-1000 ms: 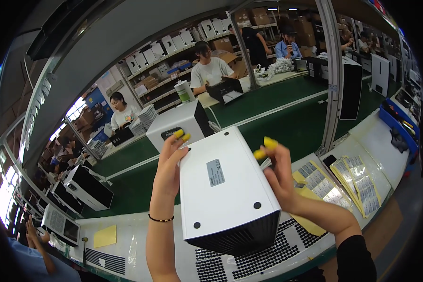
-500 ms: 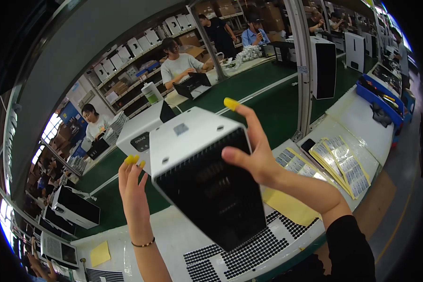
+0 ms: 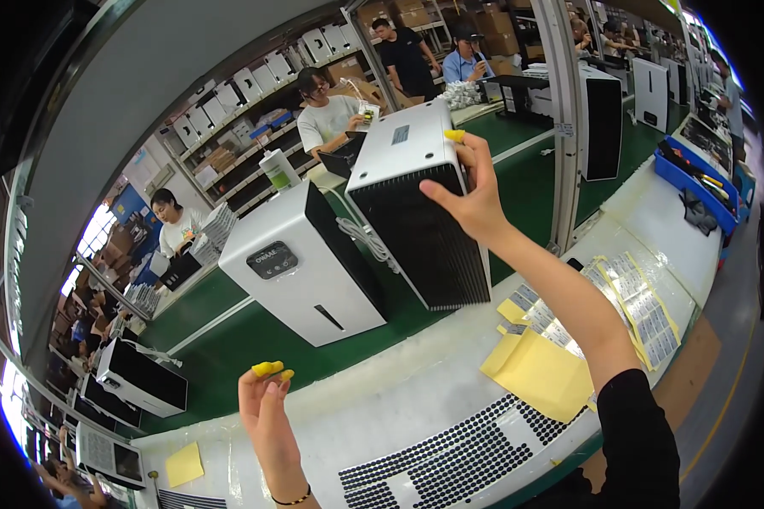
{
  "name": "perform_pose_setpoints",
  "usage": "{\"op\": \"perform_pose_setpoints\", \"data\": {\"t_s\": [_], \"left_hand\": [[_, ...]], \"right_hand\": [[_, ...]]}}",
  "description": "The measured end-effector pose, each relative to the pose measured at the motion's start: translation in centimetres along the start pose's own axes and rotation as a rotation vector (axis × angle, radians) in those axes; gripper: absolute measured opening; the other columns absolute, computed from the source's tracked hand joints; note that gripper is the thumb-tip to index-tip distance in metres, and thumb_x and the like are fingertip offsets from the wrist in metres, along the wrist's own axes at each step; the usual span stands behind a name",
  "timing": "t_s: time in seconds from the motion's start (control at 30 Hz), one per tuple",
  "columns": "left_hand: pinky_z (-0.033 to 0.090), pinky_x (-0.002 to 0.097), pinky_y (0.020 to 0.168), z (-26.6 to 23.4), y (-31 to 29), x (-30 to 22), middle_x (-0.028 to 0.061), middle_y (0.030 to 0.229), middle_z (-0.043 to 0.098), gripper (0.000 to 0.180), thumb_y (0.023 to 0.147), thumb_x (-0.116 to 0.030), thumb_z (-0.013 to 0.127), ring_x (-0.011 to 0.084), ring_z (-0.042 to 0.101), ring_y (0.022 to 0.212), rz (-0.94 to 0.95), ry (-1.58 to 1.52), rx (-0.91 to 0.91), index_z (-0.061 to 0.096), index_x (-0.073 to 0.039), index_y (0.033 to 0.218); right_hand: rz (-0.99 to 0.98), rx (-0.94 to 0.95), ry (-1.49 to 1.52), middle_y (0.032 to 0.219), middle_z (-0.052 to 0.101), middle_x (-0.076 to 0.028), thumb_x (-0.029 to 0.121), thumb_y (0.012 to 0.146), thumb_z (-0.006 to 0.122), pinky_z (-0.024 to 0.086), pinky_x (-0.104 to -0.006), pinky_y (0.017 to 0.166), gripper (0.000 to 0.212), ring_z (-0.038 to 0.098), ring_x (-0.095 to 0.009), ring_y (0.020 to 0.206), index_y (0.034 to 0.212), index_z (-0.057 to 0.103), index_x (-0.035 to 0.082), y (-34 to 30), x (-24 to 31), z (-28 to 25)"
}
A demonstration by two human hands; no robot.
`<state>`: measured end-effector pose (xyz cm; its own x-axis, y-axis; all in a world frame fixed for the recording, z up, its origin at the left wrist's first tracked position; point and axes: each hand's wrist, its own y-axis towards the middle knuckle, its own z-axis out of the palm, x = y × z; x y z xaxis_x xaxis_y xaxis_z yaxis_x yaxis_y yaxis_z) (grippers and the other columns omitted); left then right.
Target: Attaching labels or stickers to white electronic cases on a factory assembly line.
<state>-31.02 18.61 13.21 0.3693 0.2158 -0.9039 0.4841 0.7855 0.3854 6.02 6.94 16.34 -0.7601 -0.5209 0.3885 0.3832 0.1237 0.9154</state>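
Note:
My right hand [image 3: 477, 193] grips the upper right corner of a tall white appliance casing [image 3: 416, 144]. Its thumb lies by the ribbed black face and yellow-capped fingers reach over the top edge. The casing's lower end meets the green belt; whether it bears full weight there I cannot tell. Over the white worktable, my left hand [image 3: 270, 424] is away from the casing, fingers loosely bent with yellow tips and nothing visible in them. Left of the held casing stands a second white-and-black appliance [image 3: 306, 280] with a dark oval panel. A coiled pale cable [image 3: 361, 233] lies between the two.
On the worktable [image 3: 314, 399] lie sheets of black round dots [image 3: 450, 454], a yellow paper [image 3: 542, 373] and silver label sheets [image 3: 637, 297]. A metal post [image 3: 560, 127] rises right of the casing. A blue tool bin [image 3: 696, 182] sits far right. Co-workers sit across the green belt [image 3: 221, 348].
The casing has moved away from me, from above the table to the belt, right of the other appliance. My left hand has come off it and dropped nearer; my right hand went along with it.

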Motion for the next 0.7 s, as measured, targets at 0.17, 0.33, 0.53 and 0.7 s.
{"op": "perform_pose_setpoints", "data": {"t_s": [0.17,0.33,0.53,0.7], "left_hand": [[0.041,0.0366,0.096,-0.4,0.3,2.0,0.0067,0.109,0.06,0.024,0.091,-0.009,0.054,0.0164,0.057,0.103,-0.062,0.032,-0.004,0.053,-0.005,0.115],[0.038,0.0356,0.099,-0.7,2.3,4.1,0.0065,0.116,0.058,0.027,0.095,-0.016,0.055,0.0169,0.054,0.111,-0.097,0.107,-0.074,0.052,-0.006,0.12],[0.026,0.0342,0.109,0.2,14.1,7.7,0.0105,0.139,0.04,0.061,0.092,-0.036,0.062,0.0212,0.035,0.131,0.134,0.299,-0.33,0.037,-0.003,0.137],[0.04,0.0347,0.099,3.0,23.4,7.6,0.0133,0.134,0.044,0.075,0.086,-0.045,0.067,0.0243,0.048,0.12,-0.042,-0.019,-0.227,0.035,0.001,0.136]], "right_hand": [[0.008,-0.082,-0.156,0.113,0.057,-0.012,0.01,0.077,0.078,0.043,-0.0309,0.093,0.065,0.056,-0.019,0.105,0.128,0.039,0.004,1.0,-6.6,0.3],[0.009,-0.195,-0.278,0.115,0.059,-0.017,0.013,0.08,0.076,0.044,-0.0344,0.095,0.064,0.057,-0.023,0.109,0.129,0.037,0.002,0.9,-8.8,-1.6],[0.172,-0.068,-0.598,0.13,0.043,-0.026,0.028,0.078,0.079,0.038,-0.0414,0.101,0.092,0.049,-0.033,0.119,0.144,0.02,0.002,1.2,-7.7,-1.6],[0.22,-0.17,-0.459,0.145,0.028,-0.025,0.018,0.087,0.069,0.021,-0.0403,0.114,0.084,0.027,-0.033,0.138,0.146,0.012,0.0,-3.7,-7.3,-2.6]]}}
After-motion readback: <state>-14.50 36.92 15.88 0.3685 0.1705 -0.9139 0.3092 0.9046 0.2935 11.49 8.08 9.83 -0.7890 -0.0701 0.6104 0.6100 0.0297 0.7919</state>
